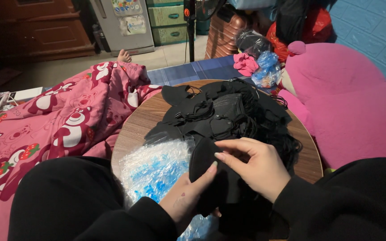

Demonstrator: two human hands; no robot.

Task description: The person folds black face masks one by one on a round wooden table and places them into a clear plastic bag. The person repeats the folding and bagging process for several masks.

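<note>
Black face mask (pixel 206 167) sits folded between my hands, low over the near edge of the round wooden surface (pixel 135 127). My left hand (pixel 188 196) cups it from below with fingers pressed to the cloth; my right hand (pixel 255 165) pinches its upper edge between thumb and forefinger. Just behind it, the heap of black masks (pixel 228 111) trails tangled ear loops, which I judge could snag mine. The crinkled clear plastic bags (pixel 157 167) beneath look slippery, so a loose pinch might drop it.
</note>
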